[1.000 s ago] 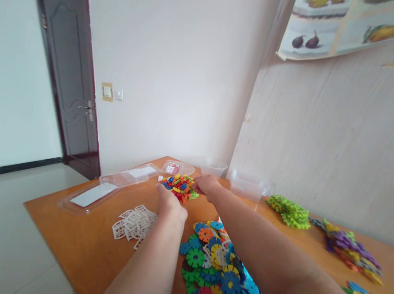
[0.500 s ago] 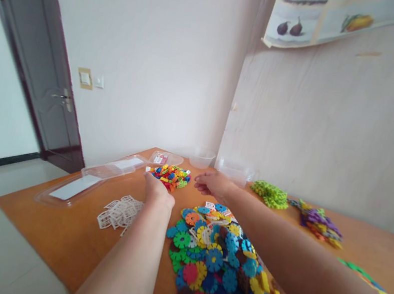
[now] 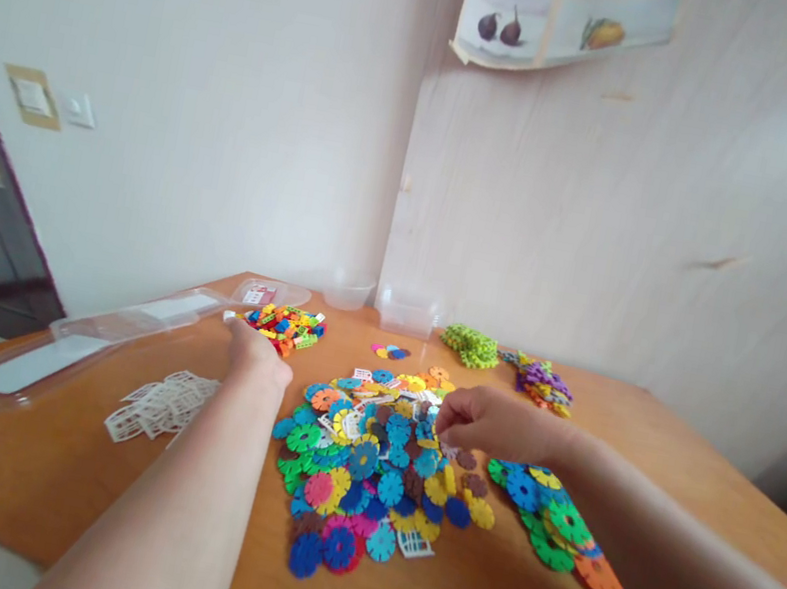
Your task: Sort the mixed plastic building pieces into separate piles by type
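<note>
A big heap of coloured snowflake-shaped plastic discs (image 3: 371,463) lies in the middle of the orange table (image 3: 65,470). My right hand (image 3: 485,420) hovers over the heap's far right side, fingers curled into a pinch; what they hold is hidden. My left hand (image 3: 253,356) reaches toward a small pile of bright little bricks (image 3: 284,324) at the back left, knuckles up, fingers hidden behind the hand. White lattice pieces (image 3: 162,401) lie left of my left forearm.
A long clear plastic tray lid (image 3: 72,342) runs along the left edge. Clear tubs (image 3: 407,309) and a bowl (image 3: 349,291) stand by the wall. Green pieces (image 3: 470,344), purple pieces (image 3: 544,379) and a row of discs (image 3: 561,532) lie to the right.
My right hand has drawn back from the small brick pile to the disc heap. The view has swung right and down; my left hand stays by the bricks.
</note>
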Motion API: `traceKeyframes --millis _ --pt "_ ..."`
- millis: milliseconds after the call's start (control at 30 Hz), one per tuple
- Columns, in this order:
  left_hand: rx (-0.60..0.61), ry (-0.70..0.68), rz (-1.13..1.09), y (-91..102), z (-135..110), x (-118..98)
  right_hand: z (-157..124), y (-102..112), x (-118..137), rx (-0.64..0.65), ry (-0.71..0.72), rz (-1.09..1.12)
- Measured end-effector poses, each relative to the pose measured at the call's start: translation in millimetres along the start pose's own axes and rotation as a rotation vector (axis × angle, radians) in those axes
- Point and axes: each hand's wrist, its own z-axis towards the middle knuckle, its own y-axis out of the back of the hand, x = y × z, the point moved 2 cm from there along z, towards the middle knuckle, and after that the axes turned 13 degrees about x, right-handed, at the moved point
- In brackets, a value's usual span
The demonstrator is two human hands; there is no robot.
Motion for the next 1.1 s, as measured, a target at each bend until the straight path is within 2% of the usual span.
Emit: traceKeyframes --millis 133,233,333,600,700,833,967,1100 --pt "-0.030 0.011 0.009 -0.1 -5.1 -0.5 -22.0 -8.6 -7.4 0.075 -0.032 -0.139" --pt "-0.039 0.026 0.022 0.4 -6.5 -0.6 -29.9 -14.3 -6.6 0.039 -0.029 -0.233" --pt "-0.027 0.037 0.037 1.2 -3.7 0.3 -30.5 -20.2 -6.4 -0.016 -0.037 -0.310" --pt "-0.020 0.073 0.035 3.9 0.6 0.4 -23.0 -29.2 -6.1 -0.020 -0.083 -0.310" --pt "-0.006 0.077 0.022 5.0 0.7 0.4 -18.4 -23.8 -7.2 -0.048 -0.096 -0.180" --pt "-0.009 0.072 0.007 6.6 3.1 1.3 2.2 -13.3 -2.6 -0.087 -0.031 0.193" --pt "-0.021 0.090 -0.015 6.9 5.7 1.6 40.6 -2.7 15.9 -0.191 0.084 0.445" --pt "-0.031 0.087 -0.039 6.4 5.9 1.0 87.8 5.1 41.7 -0.254 0.119 0.605"
